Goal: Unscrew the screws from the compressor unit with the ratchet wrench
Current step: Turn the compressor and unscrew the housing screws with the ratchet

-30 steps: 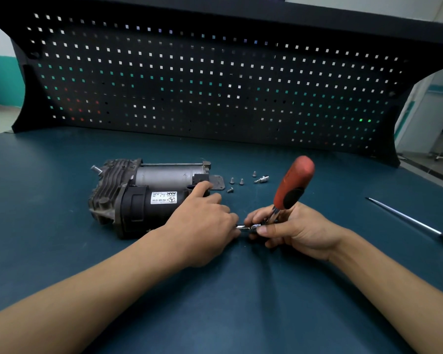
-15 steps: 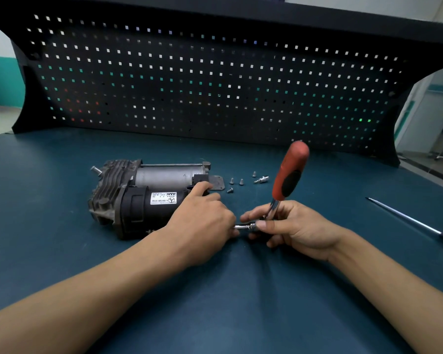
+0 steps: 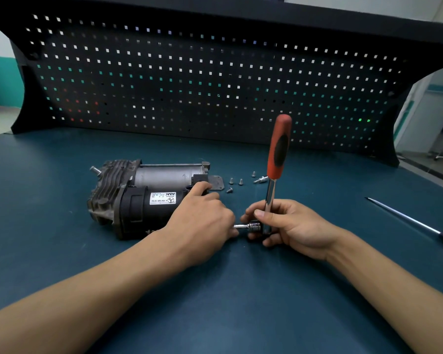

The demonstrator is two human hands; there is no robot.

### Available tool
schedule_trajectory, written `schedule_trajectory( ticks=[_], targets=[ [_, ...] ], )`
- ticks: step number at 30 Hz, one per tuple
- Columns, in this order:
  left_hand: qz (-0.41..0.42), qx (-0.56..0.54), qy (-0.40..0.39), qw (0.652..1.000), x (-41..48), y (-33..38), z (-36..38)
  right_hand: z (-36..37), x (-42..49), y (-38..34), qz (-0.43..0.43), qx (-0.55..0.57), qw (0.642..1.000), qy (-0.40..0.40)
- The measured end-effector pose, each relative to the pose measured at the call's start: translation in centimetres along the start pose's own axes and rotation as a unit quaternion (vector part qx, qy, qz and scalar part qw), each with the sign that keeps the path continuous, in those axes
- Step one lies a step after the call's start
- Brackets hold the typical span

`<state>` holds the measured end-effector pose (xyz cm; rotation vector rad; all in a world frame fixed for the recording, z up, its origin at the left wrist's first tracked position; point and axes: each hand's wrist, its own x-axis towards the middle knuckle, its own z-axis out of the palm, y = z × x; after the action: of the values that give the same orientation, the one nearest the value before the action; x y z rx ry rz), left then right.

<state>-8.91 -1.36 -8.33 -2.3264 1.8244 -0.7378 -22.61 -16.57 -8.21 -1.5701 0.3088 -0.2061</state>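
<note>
The compressor unit (image 3: 143, 198) lies lengthwise left to right on the desk (image 3: 62, 251). Just right of it the ratchet wrench (image 3: 276, 154) stands nearly upright, red handle up, its socket extension (image 3: 243, 226) pointing left at the unit. The right hand (image 3: 292, 226) grips its shank. The left hand (image 3: 202, 226) covers the unit's right end and the extension's tip; its grip cannot be told. Loose screws (image 3: 231, 180) lie behind.

The wrench (image 3: 276, 159) had a red-and-black handle and silver shaft, the compressor (image 3: 149, 195) was grey and black with a white label, and the surface (image 3: 241, 302) was dark teal.
</note>
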Motion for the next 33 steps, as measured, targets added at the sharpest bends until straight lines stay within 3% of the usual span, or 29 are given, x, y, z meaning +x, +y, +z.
schedule_trajectory(
  ticks=[12,33],
  targets=[
    [-0.008,-0.019,-0.014,1.0,-0.04,0.11,-0.7,-0.28,0.8,0.2,0.04,-0.021,0.999,0.025],
    [-0.017,-0.034,0.006,0.999,-0.2,0.23,-0.94,-0.57,0.54,-0.04,0.059,-0.045,0.997,-0.019]
  ],
)
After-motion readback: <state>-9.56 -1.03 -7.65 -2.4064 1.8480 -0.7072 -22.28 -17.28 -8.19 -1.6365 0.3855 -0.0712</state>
